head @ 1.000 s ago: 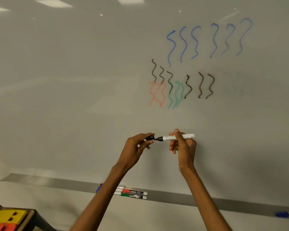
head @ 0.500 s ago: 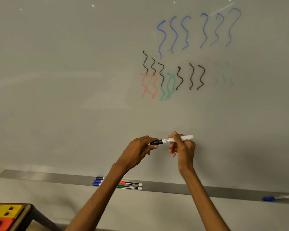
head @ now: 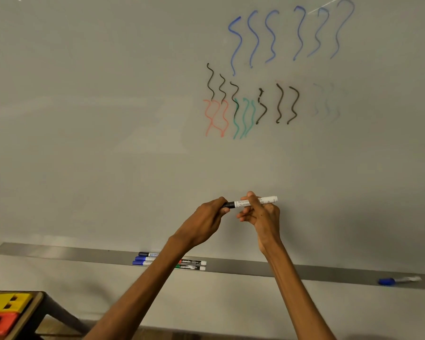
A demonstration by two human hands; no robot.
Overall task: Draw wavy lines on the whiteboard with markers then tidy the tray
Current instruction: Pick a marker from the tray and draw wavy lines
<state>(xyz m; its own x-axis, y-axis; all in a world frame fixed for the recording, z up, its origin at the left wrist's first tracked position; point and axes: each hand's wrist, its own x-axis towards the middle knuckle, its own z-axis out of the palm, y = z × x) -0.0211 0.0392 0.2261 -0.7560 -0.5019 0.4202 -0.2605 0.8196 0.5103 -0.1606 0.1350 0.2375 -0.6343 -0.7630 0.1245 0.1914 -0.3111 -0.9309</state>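
My right hand grips the white barrel of a black marker, held level in front of the whiteboard. My left hand is closed over the marker's black cap end, so the cap is mostly hidden under the fingers. Blue, black, red and green wavy lines cover the board's upper right. Below, the grey tray holds a group of markers, partly hidden behind my left forearm. A lone blue marker lies at the tray's far right.
A small table at the bottom left carries a yellow block and a red block. Faint erased marks show to the right of the black lines.
The cap in my left hand was apart from the marker tip one second ago; now it is pushed onto the marker. The view has tilted down slightly.
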